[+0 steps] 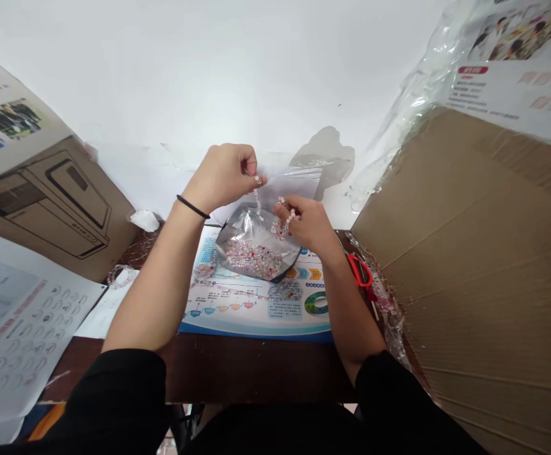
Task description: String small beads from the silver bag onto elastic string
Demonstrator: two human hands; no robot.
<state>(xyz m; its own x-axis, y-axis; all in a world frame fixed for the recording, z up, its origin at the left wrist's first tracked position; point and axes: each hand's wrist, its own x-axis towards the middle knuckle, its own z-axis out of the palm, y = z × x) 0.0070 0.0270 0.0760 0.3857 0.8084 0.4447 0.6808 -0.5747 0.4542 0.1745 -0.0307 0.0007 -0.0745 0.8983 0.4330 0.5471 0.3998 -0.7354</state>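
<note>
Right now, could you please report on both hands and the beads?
Left hand pinching bead strand. Right hand holding looped beads. Bag of loose beads below.

A plain black top (275, 433) is worn, its cloth seen along the lower edge of the view as a flat, dark mass. The arms are covered by a left sleeve (126, 382) and a right sleeve (392, 385), both black, loosely cut and ended near the elbows, with the forearms left uncovered. The left hem is curved softly around the arm. The left wrist is circled by a thin, dark, cord-like band (193, 206). The left hand (228, 174) and the right hand (311, 224) are bare. Fine detail in the black fabric is lost in shadow.
</note>
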